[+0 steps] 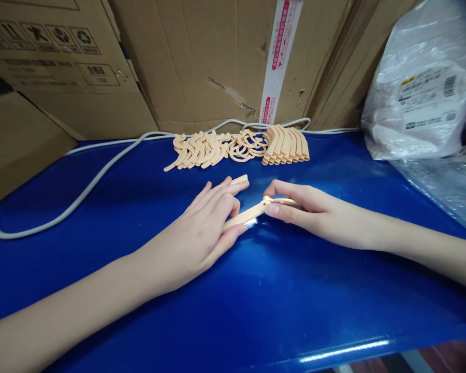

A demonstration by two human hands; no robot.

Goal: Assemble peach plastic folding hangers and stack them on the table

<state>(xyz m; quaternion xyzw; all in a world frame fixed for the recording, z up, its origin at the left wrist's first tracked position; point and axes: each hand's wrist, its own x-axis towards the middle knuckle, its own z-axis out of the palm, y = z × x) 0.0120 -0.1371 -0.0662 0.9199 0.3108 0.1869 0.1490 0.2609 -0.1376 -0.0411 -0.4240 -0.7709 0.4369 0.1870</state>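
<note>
Over the glossy blue tabletop (275, 305), the left hand (202, 230) clasped a slim beige strip (248, 214); the right hand (310, 204) pinched a curved piece (282, 200) at its end.

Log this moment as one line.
left hand: gripping beige bar | right hand: pinching curved piece at bar's end | beyond: curved strips, hooped pieces, hollow arms, grouped on blue tabletop

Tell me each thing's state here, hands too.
Left hand, curled over a beige bar.
Right hand, pinching a curved piece at the bar's end.
Beige bar, slanted.
Other piece, partly covered.
Curved strips, heaped, overlapping.
Rings, loosely piled.
Tubes, lined up side by side.
Cable, loosely bent.
Large box, taped, torn surface.
Plastic bag, crumpled.
</note>
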